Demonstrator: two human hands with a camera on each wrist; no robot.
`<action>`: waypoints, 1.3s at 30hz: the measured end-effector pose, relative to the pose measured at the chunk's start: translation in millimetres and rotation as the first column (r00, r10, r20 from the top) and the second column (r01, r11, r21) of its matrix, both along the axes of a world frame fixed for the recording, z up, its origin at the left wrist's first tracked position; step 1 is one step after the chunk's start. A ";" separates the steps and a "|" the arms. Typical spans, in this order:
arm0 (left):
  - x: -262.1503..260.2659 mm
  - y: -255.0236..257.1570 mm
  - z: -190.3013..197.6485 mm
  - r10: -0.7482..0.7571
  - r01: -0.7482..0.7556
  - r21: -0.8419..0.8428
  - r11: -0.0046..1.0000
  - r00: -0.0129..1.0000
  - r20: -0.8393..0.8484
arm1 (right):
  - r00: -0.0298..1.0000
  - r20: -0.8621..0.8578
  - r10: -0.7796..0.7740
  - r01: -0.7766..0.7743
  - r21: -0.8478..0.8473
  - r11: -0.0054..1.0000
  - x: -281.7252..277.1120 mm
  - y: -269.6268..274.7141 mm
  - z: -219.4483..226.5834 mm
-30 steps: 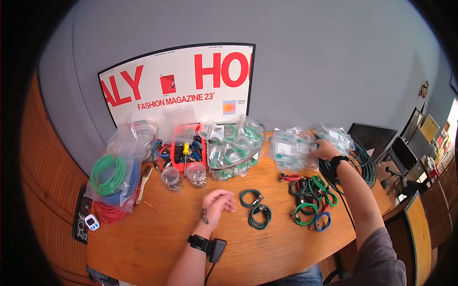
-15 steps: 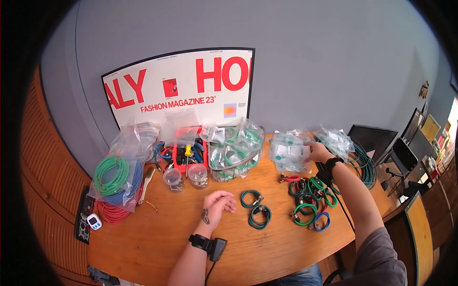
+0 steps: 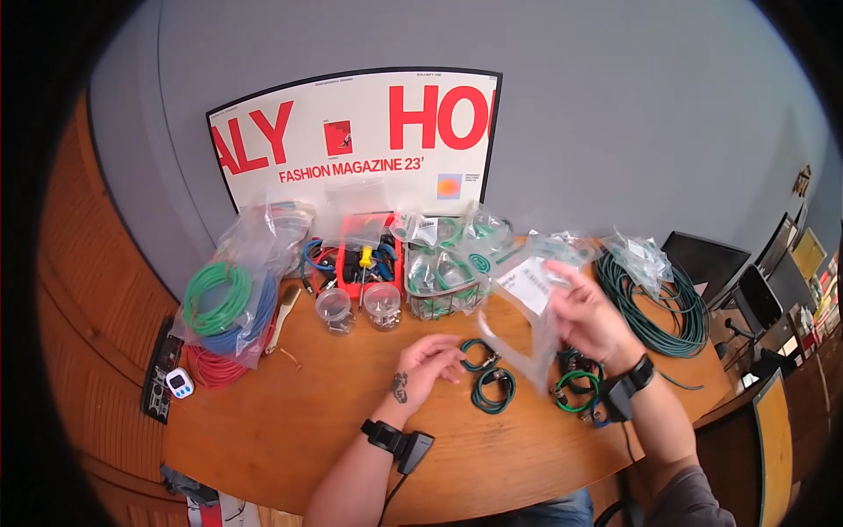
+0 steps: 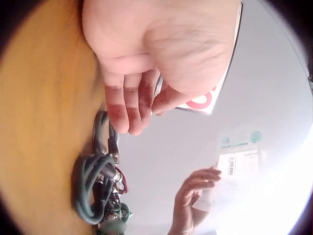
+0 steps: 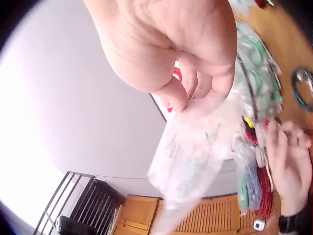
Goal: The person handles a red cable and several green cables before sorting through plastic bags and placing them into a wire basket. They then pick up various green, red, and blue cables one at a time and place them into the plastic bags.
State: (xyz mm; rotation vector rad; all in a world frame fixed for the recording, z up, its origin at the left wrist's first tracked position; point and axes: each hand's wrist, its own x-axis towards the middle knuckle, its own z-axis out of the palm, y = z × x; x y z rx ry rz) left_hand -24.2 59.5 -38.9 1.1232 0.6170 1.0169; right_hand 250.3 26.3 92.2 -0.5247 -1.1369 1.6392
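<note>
My right hand (image 3: 593, 321) holds a clear plastic bag (image 3: 525, 283) with a white barcode label, raised over the table. In the right wrist view, thumb and fingers pinch the bag's edge and its film (image 5: 188, 156) hangs below them. The left hand (image 3: 424, 369) hovers close over the wood, fingers loosely bent and nothing in them. Just right of it lie two dark green coiled cables (image 3: 493, 392) with metal connectors. A pile of short cables (image 3: 580, 390), green, red and blue, is partly hidden behind the right hand and the bag.
Along the back stand a wire basket (image 3: 450, 303) of bagged green cables, a red bin (image 3: 397, 263) and two clear jars (image 3: 383, 306). Bagged coils (image 3: 217, 297) and a brush (image 3: 282, 318) lie left. A large dark green cable coil (image 3: 650, 332) and flat bags (image 3: 639, 255) are right.
My right hand has taken a labelled bag from the stack at the back right and brought it left and toward me. The left hand stays nearly in place, its fingers slightly more spread.
</note>
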 end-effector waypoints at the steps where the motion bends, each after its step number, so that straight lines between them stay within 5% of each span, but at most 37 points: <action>1: 1.7 -4.0 4.3 0.000 0.000 -0.002 1.000 1.000 -0.010 | 1.000 0.009 -0.023 0.024 -0.046 0.999 -13.1 0.6 -21.4; 4: 6.3 -13.5 10.7 -0.145 0.149 -0.021 0.989 0.982 0.124 | 0.995 0.099 -0.016 0.036 -0.205 0.978 -58.4 -6.4 -52.5; 7: 12.9 -20.6 1.7 -0.212 0.358 -0.184 0.915 0.818 0.535 | 0.962 0.250 -0.111 0.152 -0.150 0.977 -81.4 -4.5 -85.5; 10: 15.9 -19.8 20.3 -0.264 0.309 -0.113 0.944 0.915 0.304 | 0.927 0.304 -0.221 0.218 0.045 0.975 -82.1 -7.9 -92.9; 12: 11.9 -12.2 -5.8 -0.215 0.295 -0.134 0.946 0.880 0.423 | 0.651 0.650 -0.393 0.190 0.362 0.913 -79.4 -17.0 -79.4; 14: 6.0 -12.2 -0.1 -0.100 0.150 -0.173 0.973 0.958 0.270 | 0.636 0.629 -0.447 0.261 0.370 0.892 -70.2 -25.2 -70.1; 16: 5.1 -10.4 -3.4 -0.023 0.118 -0.239 0.964 0.929 0.368 | 0.457 0.626 -0.632 0.231 0.602 0.764 -41.2 -33.0 -58.2; 18: 0.8 -10.2 0.3 -0.043 0.111 -0.252 0.961 0.964 0.263 | 0.298 0.621 -0.725 0.330 0.645 0.689 -4.0 -36.4 -50.7; 20: 4.7 -10.9 1.2 0.001 0.067 -0.234 0.970 0.960 0.280 | 0.016 0.563 -0.826 0.257 0.796 0.548 34.1 -42.1 -37.1; 22: 9.0 -11.0 6.9 0.042 0.023 -0.210 0.977 0.953 0.302 | -0.125 0.640 -0.758 0.318 0.750 0.580 59.3 -47.3 -32.2; 24: 10.0 -13.7 14.0 0.084 -0.009 -0.264 0.964 0.959 0.272 | -0.086 0.666 -0.741 0.338 0.719 0.608 66.3 -44.8 -32.4; 27: 11.9 -11.3 8.3 0.098 -0.027 -0.259 0.965 0.960 0.264 | -0.077 0.603 -0.794 -0.030 0.795 0.606 56.5 -28.0 -33.6; 28: 10.7 -9.8 4.7 0.100 -0.032 -0.257 0.966 0.962 0.255 | -0.070 0.602 -0.796 -0.024 0.796 0.605 51.1 -21.0 -33.0; 30: 5.0 -7.7 -3.3 0.055 0.019 -0.294 0.956 0.970 0.239 | -0.178 0.651 -0.738 -0.193 0.712 0.675 40.5 -8.4 -32.4; 34: 0.4 -8.3 -4.0 0.053 0.027 -0.301 0.953 0.966 0.252 | -0.317 0.603 -0.732 -0.243 0.694 0.677 41.7 10.4 -40.5; 36: 0.9 -8.6 -0.9 0.037 0.035 -0.292 0.956 0.971 0.238 | -0.251 0.568 -0.784 -0.155 0.776 0.612 43.5 7.2 -27.1; 38: 1.5 -9.4 1.6 0.044 0.030 -0.292 0.956 0.969 0.242 | -0.226 0.417 -0.880 -0.074 0.894 0.442 42.9 -3.1 -13.6; 39: 1.9 -8.9 2.3 0.037 0.034 -0.285 0.958 0.970 0.242 | -0.157 0.460 -0.874 0.055 0.887 0.458 38.5 -10.5 -5.2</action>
